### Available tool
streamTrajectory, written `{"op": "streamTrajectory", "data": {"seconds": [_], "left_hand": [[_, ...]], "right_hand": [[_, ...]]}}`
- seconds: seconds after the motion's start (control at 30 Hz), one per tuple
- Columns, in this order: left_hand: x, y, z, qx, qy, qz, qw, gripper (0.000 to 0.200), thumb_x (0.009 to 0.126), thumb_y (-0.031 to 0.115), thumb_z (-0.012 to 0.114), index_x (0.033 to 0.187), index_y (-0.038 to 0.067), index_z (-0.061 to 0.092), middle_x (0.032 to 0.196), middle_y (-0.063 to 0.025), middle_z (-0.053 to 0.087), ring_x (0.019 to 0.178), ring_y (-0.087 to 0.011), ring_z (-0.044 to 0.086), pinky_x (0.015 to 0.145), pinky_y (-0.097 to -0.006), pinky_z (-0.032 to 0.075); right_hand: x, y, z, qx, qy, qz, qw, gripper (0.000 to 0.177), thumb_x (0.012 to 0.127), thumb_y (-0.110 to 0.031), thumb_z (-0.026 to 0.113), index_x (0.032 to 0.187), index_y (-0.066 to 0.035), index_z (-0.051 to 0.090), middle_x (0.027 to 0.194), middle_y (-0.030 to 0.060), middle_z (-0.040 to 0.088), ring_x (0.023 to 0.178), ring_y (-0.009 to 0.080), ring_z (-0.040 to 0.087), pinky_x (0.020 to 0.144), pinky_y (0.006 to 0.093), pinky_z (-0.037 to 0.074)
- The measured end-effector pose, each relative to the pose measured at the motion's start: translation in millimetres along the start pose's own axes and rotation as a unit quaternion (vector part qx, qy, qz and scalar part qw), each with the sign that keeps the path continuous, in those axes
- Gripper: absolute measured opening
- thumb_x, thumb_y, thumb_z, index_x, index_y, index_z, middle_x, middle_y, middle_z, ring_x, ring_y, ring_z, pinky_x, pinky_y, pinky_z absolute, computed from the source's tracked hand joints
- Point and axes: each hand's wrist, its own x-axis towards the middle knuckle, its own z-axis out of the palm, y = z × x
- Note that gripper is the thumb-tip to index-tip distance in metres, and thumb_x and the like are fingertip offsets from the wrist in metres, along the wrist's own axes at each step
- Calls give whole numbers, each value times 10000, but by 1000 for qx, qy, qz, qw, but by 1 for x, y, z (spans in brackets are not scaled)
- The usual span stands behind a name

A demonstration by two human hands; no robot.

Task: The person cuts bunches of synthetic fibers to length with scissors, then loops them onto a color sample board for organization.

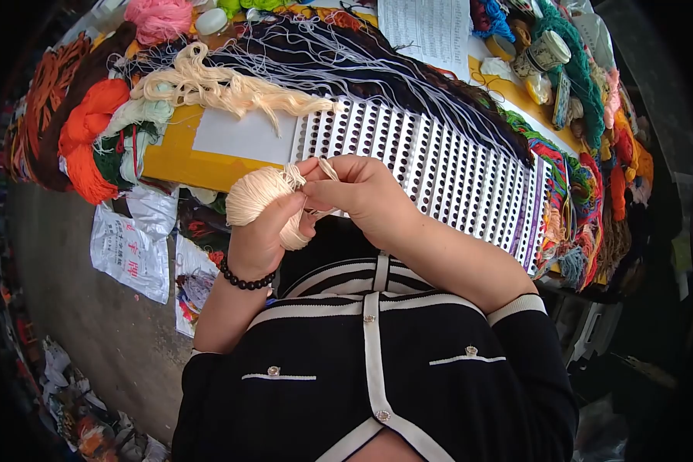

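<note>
A cream-coloured skein of thread (252, 199) is looped round my left hand (268, 231), whose fingers close on it near its gathered end. My right hand (354, 189) meets the left at that end, thumb and fingers pinching a short bundle of the same cream thread (328, 169). Both hands are just in front of the table edge, above my lap. Just beyond them lies a white board with rows of dark holes (416, 165). A loose hank of cream thread (215, 88) rests on the table further back, its tail reaching the board's upper left corner.
Dark and pale lilac threads (316, 58) spread across the table behind the board. Orange yarn (96, 123) hangs at the left, and multicoloured threads (574, 192) lie at the right. A printed sheet (423, 31), a patterned cup (543, 52) and a lidded jar (212, 25) stand or lie further back.
</note>
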Motion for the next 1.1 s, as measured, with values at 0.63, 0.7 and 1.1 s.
{"op": "streamTrajectory", "data": {"seconds": [0.63, 0.7, 1.1], "left_hand": [[1, -1, 0, -45, 35, 16, 998, 371, 821, 38, 482, 1171, -80, 507, 1047, -138, 608, 864, -207, 632, 781, -298, 507], [1, 0, -3, -57, 45, 24, 997, 372, 816, 33, 479, 1170, -80, 509, 1048, -142, 609, 862, -217, 633, 814, -314, 496], [1, -7, 3, 31, -30, 13, 999, 461, 835, 11, 480, 1282, -73, 403, 1139, -126, 562, 981, -155, 569, 878, -273, 438]], "right_hand": [[5, 8, -8, 40, 13, -1, 999, 136, 845, -83, 540, 930, -3, 611, 836, 52, 625, 731, 115, 594, 765, 252, 448], [7, 2, -10, 135, 39, 9, 990, 142, 848, -95, 524, 924, -16, 614, 807, 34, 616, 717, 106, 576, 745, 243, 433], [8, 13, -6, -54, 44, 39, 997, 90, 815, -45, 608, 851, 33, 637, 670, 32, 582, 578, 75, 509, 566, 201, 399]]}}
